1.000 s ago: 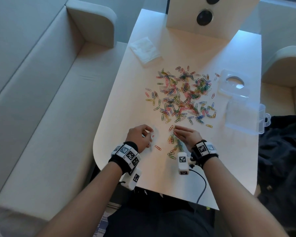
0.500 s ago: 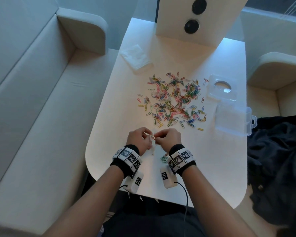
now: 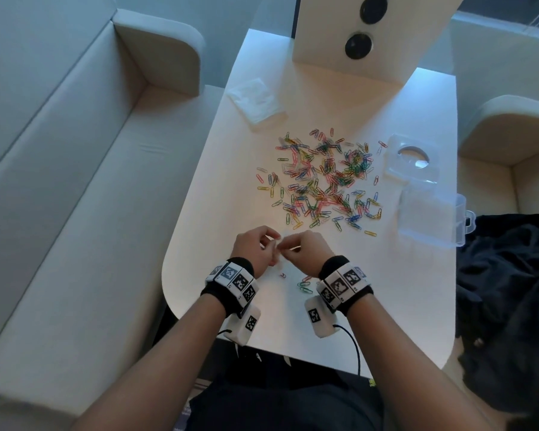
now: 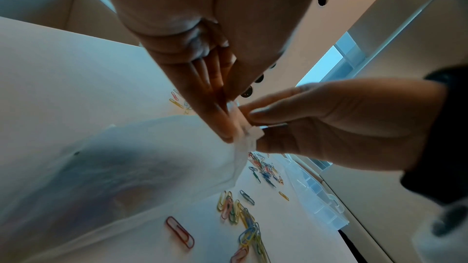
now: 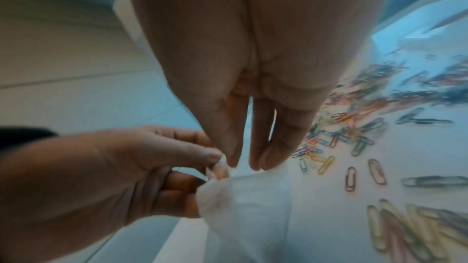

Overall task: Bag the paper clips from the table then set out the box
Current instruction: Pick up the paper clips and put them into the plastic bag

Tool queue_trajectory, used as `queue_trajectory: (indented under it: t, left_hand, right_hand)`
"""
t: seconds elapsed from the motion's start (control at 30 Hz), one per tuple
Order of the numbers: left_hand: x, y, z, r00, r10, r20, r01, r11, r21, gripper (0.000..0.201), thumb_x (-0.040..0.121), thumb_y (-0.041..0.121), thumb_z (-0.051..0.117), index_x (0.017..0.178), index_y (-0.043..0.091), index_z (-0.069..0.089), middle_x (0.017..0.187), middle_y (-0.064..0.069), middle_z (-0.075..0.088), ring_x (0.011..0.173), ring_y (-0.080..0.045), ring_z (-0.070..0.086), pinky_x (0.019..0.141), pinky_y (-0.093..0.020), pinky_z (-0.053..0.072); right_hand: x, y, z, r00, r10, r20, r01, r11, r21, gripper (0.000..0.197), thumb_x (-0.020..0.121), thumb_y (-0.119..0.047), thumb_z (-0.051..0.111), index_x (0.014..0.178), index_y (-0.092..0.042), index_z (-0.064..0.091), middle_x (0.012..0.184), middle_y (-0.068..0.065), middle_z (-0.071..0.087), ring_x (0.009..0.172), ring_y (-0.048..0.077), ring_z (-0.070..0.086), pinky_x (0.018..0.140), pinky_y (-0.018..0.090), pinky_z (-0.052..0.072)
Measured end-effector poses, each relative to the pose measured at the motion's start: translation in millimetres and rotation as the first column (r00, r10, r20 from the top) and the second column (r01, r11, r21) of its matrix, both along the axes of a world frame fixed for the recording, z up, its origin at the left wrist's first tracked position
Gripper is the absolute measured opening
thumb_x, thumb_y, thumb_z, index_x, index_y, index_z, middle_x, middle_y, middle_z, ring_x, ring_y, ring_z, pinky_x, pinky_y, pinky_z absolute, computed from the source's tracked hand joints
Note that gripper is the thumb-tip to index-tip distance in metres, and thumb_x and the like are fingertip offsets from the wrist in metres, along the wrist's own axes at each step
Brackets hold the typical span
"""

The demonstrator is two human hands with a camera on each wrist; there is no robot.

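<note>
A: Where's the bag rn?

B: Clear plastic bag [image 4: 142,167] is up off the white table [image 3: 386,306], by the table's near edge. Left hand [image 3: 255,248] and right hand [image 3: 302,253] meet at its top corner, each pinching the film w/ thumb + fingertips [image 5: 215,157], knuckles nearly touching. The rest hangs below the hands, blurry in both wrist views.

A: Clips?

B: Most of the colored paper clips [image 3: 324,178] are scattered mid-table, beyond the hands. A small bunch [image 3: 305,286] lies on the table just under the right wrist, plus one red clip [image 3: 282,275] between the wrists. Can't tell if any are inside the bag.

A: And the box?

B: Clear plastic box [image 3: 430,216] sits at the table's right edge, just right of the clip pile; its lid [image 3: 413,158] w/ a round hole lies beside it, farther back. A stack of spare bags [image 3: 255,101] lies at the table's far-left part.
</note>
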State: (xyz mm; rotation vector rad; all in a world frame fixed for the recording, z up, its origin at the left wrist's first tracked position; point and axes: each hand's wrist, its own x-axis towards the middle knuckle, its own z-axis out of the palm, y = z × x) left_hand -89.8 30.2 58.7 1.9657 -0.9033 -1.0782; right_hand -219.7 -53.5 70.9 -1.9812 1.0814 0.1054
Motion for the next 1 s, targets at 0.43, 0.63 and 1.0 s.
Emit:
queue_trajectory:
  t: [0.43, 0.63, 1.0]
  left_hand:
    - [14, 5, -4, 0.999, 0.033, -0.013, -0.033, 0.999, 0.022, 0.016, 0.093, 0.004, 0.057, 0.094, 0.015, 0.069, 0.069, -0.002, 0.070, 0.054, -0.017, 0.066, 0.060, -0.027, 0.060]
    - [24, 13, -7, 0.999, 0.044, 0.010, -0.044, 0.998, 0.044, 0.018, 0.091, 0.004, 0.058, 0.090, 0.018, 0.070, 0.076, -0.008, 0.071, 0.053, -0.019, 0.066, 0.063, -0.031, 0.062]
    - [27, 13, -6, 1.000, 0.019, 0.006, -0.019, 0.998, 0.067, 0.018, 0.092, 0.004, 0.057, 0.091, 0.017, 0.068, 0.073, -0.006, 0.071, 0.049, -0.010, 0.063, 0.057, -0.020, 0.056]
  right_hand:
    - [-68, 60, -77, 0.830, -0.536, -0.155, 0.531, 0.844, -0.076, 0.126, 0.049, -0.031, 0.095, 0.149, -0.019, 0.020, 0.122, 0.008, 0.027, 0.103, 0.025, 0.054, 0.104, 0.033, 0.045]
    - [-25, 17, -88, 0.864, -0.502, -0.035, 0.483, 0.847, -0.222, 0.085, 0.069, -0.029, 0.085, 0.143, -0.018, 0.044, 0.123, 0.009, 0.035, 0.103, 0.021, 0.051, 0.105, 0.031, 0.044]
    - [-24, -18, -92, 0.920, -0.382, 0.088, 0.389, 0.866, -0.313, 0.014, 0.082, -0.015, 0.073, 0.094, -0.009, 0.077, 0.094, 0.007, 0.066, 0.081, 0.018, 0.059, 0.083, 0.033, 0.055]
